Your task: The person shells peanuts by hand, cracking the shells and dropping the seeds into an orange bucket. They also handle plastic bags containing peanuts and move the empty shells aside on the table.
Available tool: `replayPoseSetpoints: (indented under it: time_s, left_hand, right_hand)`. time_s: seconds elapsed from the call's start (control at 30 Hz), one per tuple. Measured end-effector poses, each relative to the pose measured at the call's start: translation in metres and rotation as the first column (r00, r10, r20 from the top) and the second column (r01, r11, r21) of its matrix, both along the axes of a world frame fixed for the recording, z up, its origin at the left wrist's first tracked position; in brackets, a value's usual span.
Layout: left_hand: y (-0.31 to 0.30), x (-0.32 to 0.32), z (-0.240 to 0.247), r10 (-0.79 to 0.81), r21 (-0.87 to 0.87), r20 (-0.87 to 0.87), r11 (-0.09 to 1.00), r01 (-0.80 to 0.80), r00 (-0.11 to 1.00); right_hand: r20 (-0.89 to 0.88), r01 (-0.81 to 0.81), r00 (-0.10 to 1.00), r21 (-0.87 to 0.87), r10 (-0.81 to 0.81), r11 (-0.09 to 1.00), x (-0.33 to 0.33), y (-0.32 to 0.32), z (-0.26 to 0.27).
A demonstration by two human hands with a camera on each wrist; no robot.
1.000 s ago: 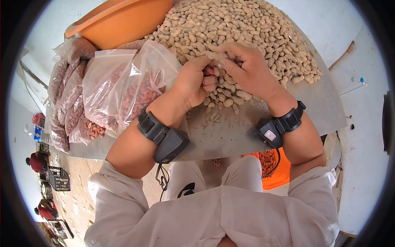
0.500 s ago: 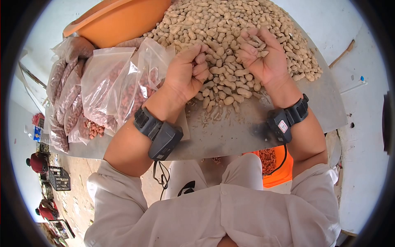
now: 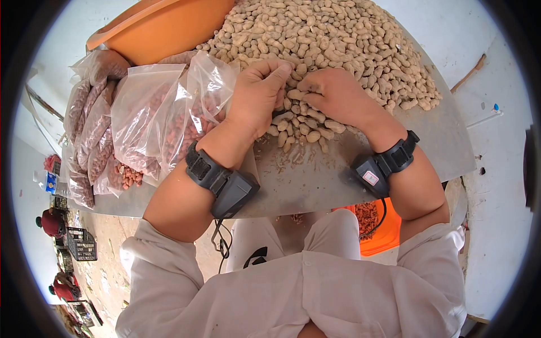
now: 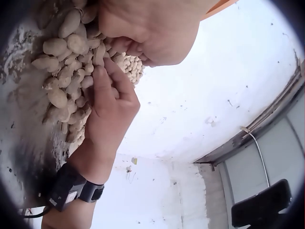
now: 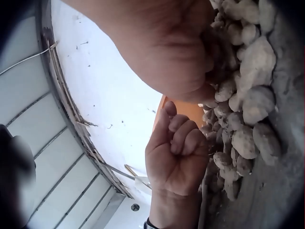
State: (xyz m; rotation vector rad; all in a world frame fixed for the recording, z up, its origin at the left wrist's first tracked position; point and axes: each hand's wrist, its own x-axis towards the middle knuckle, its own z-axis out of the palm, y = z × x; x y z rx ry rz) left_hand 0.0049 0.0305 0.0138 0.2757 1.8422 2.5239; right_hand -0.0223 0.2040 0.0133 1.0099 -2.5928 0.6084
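Unshelled peanuts point(image 3: 315, 34) lie in a large heap on the grey metal table point(image 3: 282, 194). At the heap's near edge, the left hand point(image 3: 253, 96) has its fingers curled, thumb near the index fingertip; its palm is hidden in the head view. Close on its right, the right hand point(image 3: 344, 98) reaches down into the shells, knuckles up. In the left wrist view the right hand point(image 4: 112, 107) pinches a peanut point(image 4: 99, 53) between thumb and index finger. The right wrist view shows the curled fingers of the left hand point(image 5: 176, 162), apart from the right hand point(image 5: 167, 52).
An orange basin point(image 3: 163, 34) stands behind clear bags point(image 3: 149, 115) of reddish kernels at the left. Below the table edge sits an orange container point(image 3: 389, 228) with reddish contents. Shell crumbs lie near the heap. Two people and black crates point(image 3: 81, 244) are farther off, lower left.
The hands first parted, the right one opening palm up over the heap; it has since turned over and come back toward the left hand. Reddish kernels seen in the left hand earlier are hidden now.
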Motion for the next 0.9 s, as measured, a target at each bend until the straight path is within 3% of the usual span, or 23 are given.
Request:
replayPoseSetpoints:
  time_s: [0.07,0.17,0.27,0.43,0.57,0.63,0.73,0.83,0.9]
  left_hand:
    - [-0.003,0.000,0.001,0.018,-0.108,-0.009,0.994,-0.018,1.000]
    - [-0.006,-0.009,-0.008,-0.007,-0.365,-0.313,0.924,-0.114,0.950]
    - [-0.010,-0.010,-0.009,-0.088,-0.552,-0.353,0.823,-0.131,0.932]
    - [-0.010,-0.008,-0.007,-0.142,-0.585,-0.337,0.806,-0.088,0.931]
    - [-0.005,0.005,0.006,-0.115,-0.473,-0.297,0.880,-0.041,0.948]
    - [-0.003,0.009,0.007,-0.079,-0.467,-0.319,0.880,-0.084,0.945]
    - [0.001,0.008,0.003,-0.034,-0.444,-0.368,0.885,-0.143,0.929]
    - [0.000,0.004,-0.003,-0.020,-0.459,-0.450,0.863,-0.212,0.893]
    - [0.000,0.005,-0.002,-0.009,-0.486,-0.503,0.830,-0.274,0.864]
  right_hand:
    - [-0.005,-0.014,1.000,-0.036,0.014,0.999,-0.002,0.001,0.000]
    - [0.036,-0.037,0.998,-0.156,0.043,0.987,-0.002,0.003,0.005]
    - [0.104,-0.036,0.992,-0.329,0.074,0.944,0.005,0.006,0.014]
    - [0.155,-0.086,0.974,-0.413,0.163,0.907,0.008,0.008,0.023]
    - [0.219,-0.058,0.942,-0.639,0.254,0.767,0.008,0.005,0.019]
    - [0.285,-0.004,0.899,-0.754,0.333,0.657,0.014,0.000,0.021]
    - [0.250,-0.035,0.916,-0.727,0.313,0.685,0.009,0.000,0.016]
    - [0.345,0.015,0.869,-0.734,0.354,0.679,0.013,0.000,0.019]
    - [0.319,-0.021,0.850,-0.775,0.419,0.632,0.012,-0.002,0.017]
